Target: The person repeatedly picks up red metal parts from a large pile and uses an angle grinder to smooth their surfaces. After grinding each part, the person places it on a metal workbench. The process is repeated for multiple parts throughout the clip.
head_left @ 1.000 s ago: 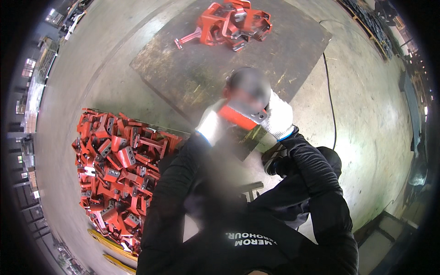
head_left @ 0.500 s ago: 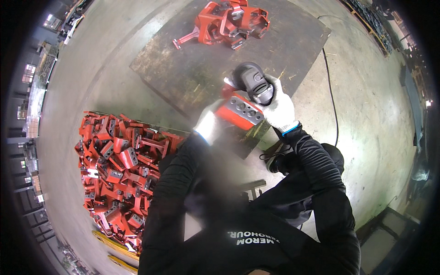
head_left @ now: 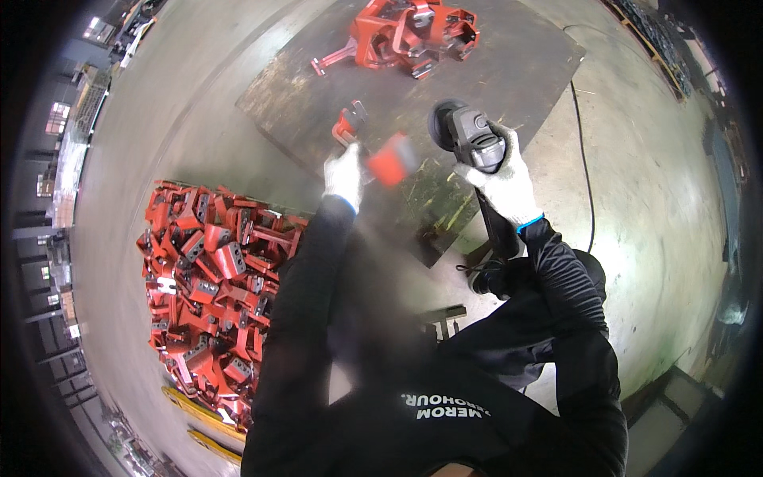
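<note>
Head view: my L hand, in a white glove, is clamping on a red metal bracket, its block end blurring above the near part of the dark tabletop. My R hand, also gloved, is wrapping round a grey-black angle grinder, disc side pointing L; bracket & grinder are sitting apart w/ a gap between. More red brackets are lying heaped at the tabletop's far side. To my L, a big pile of similar red parts is resting low, w/ yellow bars poking out near its bottom end. A blk cable is running along the concrete floor, R side.
</note>
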### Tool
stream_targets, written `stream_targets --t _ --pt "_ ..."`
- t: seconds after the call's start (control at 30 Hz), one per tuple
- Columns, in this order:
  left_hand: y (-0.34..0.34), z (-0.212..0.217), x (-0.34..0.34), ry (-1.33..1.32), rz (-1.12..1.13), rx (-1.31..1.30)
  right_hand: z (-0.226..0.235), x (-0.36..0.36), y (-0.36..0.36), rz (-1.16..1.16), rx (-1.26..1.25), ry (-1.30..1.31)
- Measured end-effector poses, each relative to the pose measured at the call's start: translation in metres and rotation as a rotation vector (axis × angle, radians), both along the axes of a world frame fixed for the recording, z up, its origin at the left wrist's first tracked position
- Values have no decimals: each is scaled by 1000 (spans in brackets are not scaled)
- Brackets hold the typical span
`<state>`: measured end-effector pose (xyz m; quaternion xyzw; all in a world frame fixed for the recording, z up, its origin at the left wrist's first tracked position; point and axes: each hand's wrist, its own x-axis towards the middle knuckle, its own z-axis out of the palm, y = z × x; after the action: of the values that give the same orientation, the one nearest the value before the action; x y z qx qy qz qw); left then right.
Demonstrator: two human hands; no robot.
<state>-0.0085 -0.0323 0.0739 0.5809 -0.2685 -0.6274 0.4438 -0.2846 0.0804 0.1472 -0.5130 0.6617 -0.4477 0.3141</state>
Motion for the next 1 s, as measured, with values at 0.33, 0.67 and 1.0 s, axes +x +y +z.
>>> stream_targets --t 0.33,0.67,1.0 --pt "-2 -21 10 -263 -44 -76 -3 29 9 235 139 51" --pt "-6 -11 25 -230 -110 -97 -15 11 4 125 153 -30" --pt "-4 -13 24 -28 -125 4 -9 21 -1 220 158 -601"
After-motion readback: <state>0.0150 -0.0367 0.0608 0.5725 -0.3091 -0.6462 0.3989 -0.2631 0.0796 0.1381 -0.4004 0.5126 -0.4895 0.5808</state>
